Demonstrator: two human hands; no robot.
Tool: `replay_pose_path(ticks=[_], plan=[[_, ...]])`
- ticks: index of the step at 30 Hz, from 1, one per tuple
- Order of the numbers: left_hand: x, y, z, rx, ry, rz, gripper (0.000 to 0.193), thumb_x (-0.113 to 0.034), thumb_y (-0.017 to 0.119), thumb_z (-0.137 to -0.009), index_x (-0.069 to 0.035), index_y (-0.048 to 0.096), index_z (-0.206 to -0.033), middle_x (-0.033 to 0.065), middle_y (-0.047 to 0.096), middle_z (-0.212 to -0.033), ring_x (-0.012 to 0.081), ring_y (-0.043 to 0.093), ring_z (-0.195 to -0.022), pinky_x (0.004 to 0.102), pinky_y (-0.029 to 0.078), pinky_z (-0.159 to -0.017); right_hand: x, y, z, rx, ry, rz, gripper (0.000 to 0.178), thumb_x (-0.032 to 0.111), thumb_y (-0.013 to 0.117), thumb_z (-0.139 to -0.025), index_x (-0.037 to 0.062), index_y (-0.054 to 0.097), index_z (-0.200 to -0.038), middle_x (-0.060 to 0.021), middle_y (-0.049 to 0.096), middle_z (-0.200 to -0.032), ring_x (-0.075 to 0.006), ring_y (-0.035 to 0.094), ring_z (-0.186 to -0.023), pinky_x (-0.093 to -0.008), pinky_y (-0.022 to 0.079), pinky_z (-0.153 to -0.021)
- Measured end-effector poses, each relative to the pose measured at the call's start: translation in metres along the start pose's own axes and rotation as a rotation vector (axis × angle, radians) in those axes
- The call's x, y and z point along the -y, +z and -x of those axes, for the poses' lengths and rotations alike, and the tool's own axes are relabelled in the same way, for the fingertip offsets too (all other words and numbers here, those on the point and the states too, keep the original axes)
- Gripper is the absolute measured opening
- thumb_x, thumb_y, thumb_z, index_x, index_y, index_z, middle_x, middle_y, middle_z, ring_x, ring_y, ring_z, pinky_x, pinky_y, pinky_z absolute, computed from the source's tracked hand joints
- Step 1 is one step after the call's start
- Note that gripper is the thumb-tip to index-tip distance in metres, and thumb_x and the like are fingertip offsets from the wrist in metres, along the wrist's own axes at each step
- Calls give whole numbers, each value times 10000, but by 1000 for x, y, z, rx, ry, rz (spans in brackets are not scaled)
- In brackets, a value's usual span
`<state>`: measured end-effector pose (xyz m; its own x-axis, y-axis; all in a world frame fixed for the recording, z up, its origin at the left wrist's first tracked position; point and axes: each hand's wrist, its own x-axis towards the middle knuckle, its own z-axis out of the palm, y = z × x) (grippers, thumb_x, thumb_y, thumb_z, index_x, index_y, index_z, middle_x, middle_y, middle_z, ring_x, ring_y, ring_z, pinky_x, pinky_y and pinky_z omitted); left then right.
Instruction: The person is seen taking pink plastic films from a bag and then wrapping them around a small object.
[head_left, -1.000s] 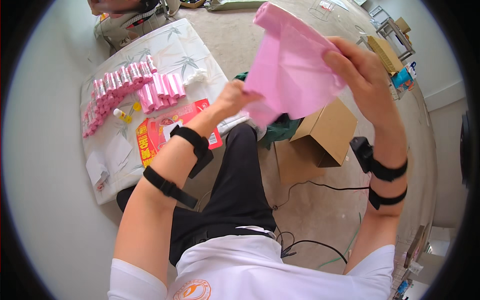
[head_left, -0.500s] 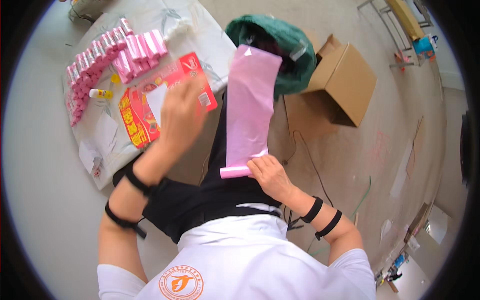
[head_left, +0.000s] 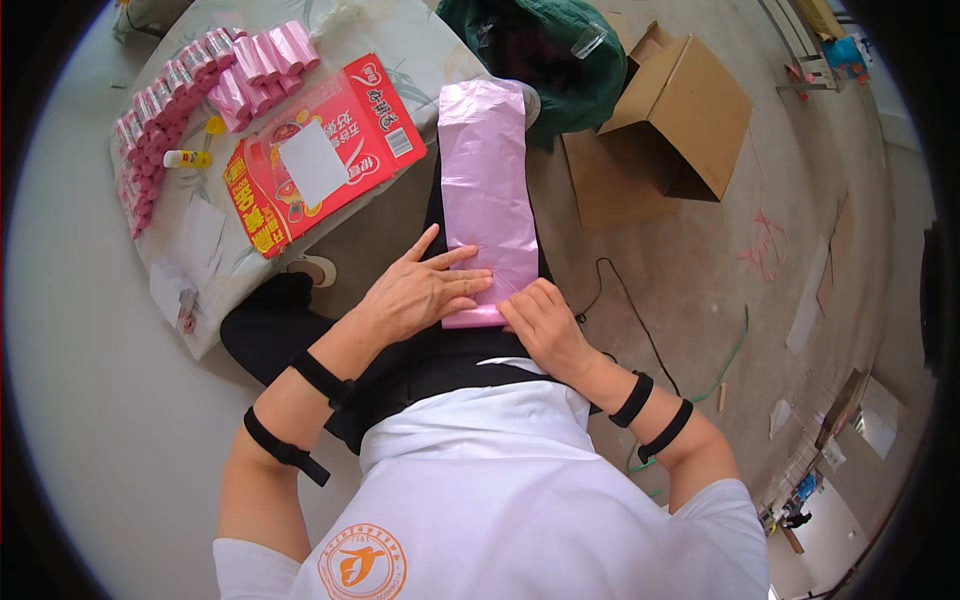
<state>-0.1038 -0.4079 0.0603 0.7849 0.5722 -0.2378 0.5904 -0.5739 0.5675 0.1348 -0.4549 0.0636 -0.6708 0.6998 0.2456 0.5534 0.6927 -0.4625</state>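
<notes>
A long pink plastic bag point(head_left: 487, 190), folded into a narrow strip, lies lengthwise along my thigh in black trousers. My left hand point(head_left: 420, 290) rests flat on its near part, fingers spread and pressing it down. My right hand point(head_left: 540, 322) pinches the near end of the strip, where the edge is turned up into a small roll.
To the left lies a pale cloth point(head_left: 200, 230) carrying rows of rolled pink bags point(head_left: 200, 85), a red flat carton point(head_left: 320, 150) and a small glue stick point(head_left: 186, 158). Ahead are a green sack point(head_left: 560, 60) and an open cardboard box point(head_left: 665, 125). A black cable point(head_left: 620, 310) runs across the floor.
A second ago both hands held the pink bag up in the air. It has since been laid along my thigh; my left hand came over from the left and flattened on it.
</notes>
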Motion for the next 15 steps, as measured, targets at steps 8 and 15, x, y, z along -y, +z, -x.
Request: replay_pose_path(ticks=[8, 15], plan=[[-20, -9, -1, 62, -84, 63, 432, -398, 551, -898, -225, 551, -1294, -98, 543, -1323, 135, 312, -1380, 508, 28, -1178, -6, 2, -3, 176, 230, -84, 251, 144, 693, -733, 51, 616, -953, -67, 585, -884, -233, 565, -850, -403, 394, -860], [-36, 4, 3, -246, 70, -62, 339, -206, 726, -716, -112, 623, -1025, 23, 619, -1030, 217, 532, -1067, 406, 367, -994, -5, 7, -3, 254, 296, -56, 177, 143, 661, -793, 64, 630, -948, -62, 592, -861, -225, 571, -870, -447, 360, -965]])
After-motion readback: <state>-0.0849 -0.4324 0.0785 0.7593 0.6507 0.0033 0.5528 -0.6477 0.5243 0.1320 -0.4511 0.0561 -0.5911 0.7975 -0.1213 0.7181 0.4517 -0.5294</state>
